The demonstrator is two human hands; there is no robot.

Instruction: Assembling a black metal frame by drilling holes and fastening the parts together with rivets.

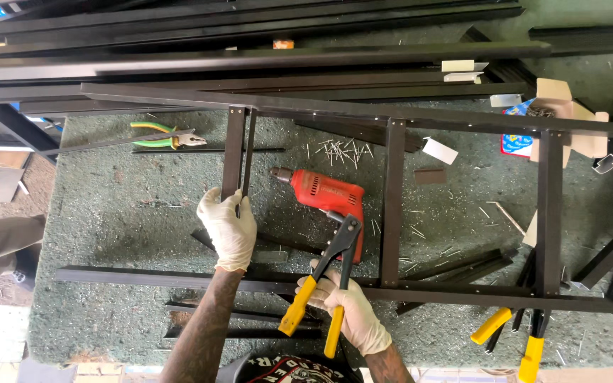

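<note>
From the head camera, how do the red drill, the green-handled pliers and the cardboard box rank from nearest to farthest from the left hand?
1. Red drill: just right of the left hand, which grips a dark upright bar.
2. Green-handled pliers: up and to the left, on the green mat.
3. Cardboard box: far right, near the top edge.

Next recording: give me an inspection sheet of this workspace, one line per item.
Surface: green felt-like bench top, littered with loose rivets.
Job's things: dark metal frame; yellow-handled rivet tool; red drill.
Clutter: green pliers, open box, second riveter.
Hands: left hand grips a frame upright; right hand holds the rivet tool.
Cables: nothing seen.
Surroundings: stacked dark profiles.
</note>
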